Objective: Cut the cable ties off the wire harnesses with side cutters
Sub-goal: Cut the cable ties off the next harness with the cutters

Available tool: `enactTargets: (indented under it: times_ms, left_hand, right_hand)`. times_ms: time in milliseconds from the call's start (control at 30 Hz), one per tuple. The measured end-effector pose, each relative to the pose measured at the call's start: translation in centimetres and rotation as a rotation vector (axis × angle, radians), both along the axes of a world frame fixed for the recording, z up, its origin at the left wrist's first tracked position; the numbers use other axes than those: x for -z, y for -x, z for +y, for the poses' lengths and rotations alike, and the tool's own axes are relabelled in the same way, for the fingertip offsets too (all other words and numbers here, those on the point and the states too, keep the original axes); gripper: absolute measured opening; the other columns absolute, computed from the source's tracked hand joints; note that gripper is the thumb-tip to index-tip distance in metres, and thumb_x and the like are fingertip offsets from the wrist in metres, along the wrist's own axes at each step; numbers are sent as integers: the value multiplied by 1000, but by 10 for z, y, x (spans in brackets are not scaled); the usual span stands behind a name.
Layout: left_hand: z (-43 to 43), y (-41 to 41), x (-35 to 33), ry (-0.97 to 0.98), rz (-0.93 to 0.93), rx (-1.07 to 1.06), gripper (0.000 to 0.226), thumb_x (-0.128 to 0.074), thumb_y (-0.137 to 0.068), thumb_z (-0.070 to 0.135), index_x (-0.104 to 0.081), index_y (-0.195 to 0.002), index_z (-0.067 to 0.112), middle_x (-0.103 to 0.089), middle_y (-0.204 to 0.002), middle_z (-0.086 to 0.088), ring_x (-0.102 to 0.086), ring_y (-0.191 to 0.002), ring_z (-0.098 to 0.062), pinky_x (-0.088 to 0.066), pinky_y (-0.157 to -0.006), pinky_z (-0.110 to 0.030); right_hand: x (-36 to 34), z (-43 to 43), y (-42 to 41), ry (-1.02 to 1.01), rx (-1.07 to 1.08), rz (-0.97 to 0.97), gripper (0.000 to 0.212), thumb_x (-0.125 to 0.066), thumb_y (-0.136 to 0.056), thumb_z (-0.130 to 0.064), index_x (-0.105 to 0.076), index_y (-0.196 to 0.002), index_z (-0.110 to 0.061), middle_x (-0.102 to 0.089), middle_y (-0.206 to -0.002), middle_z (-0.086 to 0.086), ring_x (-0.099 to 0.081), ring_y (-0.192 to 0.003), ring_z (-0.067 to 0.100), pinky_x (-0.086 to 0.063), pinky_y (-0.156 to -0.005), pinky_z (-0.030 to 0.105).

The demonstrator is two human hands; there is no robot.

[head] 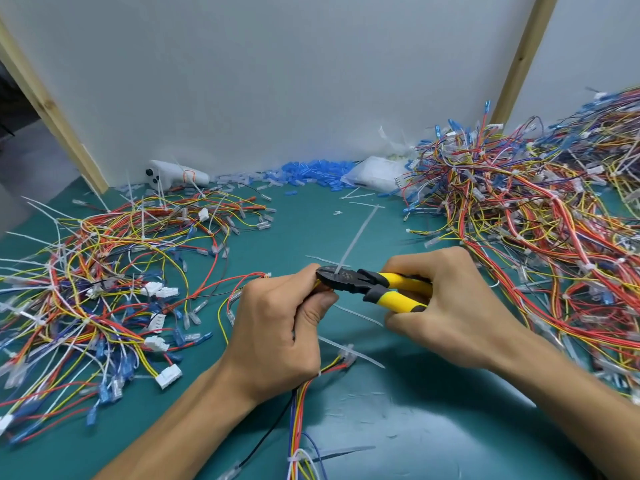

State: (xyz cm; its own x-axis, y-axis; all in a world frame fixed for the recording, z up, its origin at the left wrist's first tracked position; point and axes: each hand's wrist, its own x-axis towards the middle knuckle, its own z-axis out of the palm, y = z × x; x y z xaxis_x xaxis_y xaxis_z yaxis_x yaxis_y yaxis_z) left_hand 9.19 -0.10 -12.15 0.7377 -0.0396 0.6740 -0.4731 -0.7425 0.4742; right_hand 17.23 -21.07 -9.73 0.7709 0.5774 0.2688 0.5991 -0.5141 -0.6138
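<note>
Side cutters [374, 289] lie crosswise above the desk [311, 216], right hand [446, 306] in a clenched grip on their yellow handles, blades pointing left onto the cable tie [356, 237] at the wire harness [304, 393] pinched in the left hand [277, 334]; the tie's tail slants away.

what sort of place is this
Likely a wire-harness rework bench: heaps of coloured wire harnesses on a green mat, loose blue sleeves by the wall, side cutters in the right hand.

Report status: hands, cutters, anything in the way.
Left hand grips harness; right hand grips cutters. Cutter tip at cable tie, right beside left hand. Wire piles both sides, not blocking.
</note>
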Motion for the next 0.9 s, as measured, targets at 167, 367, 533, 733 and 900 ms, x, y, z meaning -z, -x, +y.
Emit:
enactTargets:
  times_ms: [167, 367, 533, 733, 900]
  left_hand:
    - [0, 0, 0, 7, 5, 3, 24, -48, -98, 21, -58, -77, 14, -41, -57, 4, -35, -53, -17, -31, -51, -37]
    - [0, -1, 1, 14, 3, 4, 25, -48, -98, 21, -62, -79, 12, -41, -59, 6, -36, -54, -16, -31, -51, -36]
    - [0, -1, 1, 8, -4, 9, 21, -48, -98, 20, -60, -80, 17, -41, -60, 7, -36, -54, -13, -30, -51, -32]
    - [0, 0, 0, 5, -3, 4, 21, -49, -97, 20, -57, -78, 17, -42, -58, 6, -36, -53, -13, -30, -50, -34]
    - [0, 1, -1, 17, 5, 7, 21, -49, -97, 19, -55, -77, 17, -41, -58, 5, -36, -53, -16, -31, -51, -35]
  right_hand:
    - [0, -1, -1, 22, 1, -57, 17, -68, -61, -32, -55, -68, -23, -39, -58, 6, -29, -57, 25, -27, -50, 40]
    - [2, -1, -3, 35, -17, -99, 23, -66, -62, -31, -52, -73, -16, -41, -60, 6, -35, -61, 29, -32, -50, 44]
    - [2, 0, -3, 24, -36, -102, 24, -67, -62, -30, -50, -72, -17, -41, -60, 7, -34, -60, 28, -29, -49, 43]
    - [3, 0, -2, 34, -41, -76, 26, -66, -62, -31, -46, -71, -18, -37, -61, 10, -29, -61, 27, -22, -52, 35]
    - [0, -1, 0, 38, -38, -37, 32, -63, -59, -36, -43, -67, -12, -33, -61, 14, -19, -58, 14, -21, -50, 43]
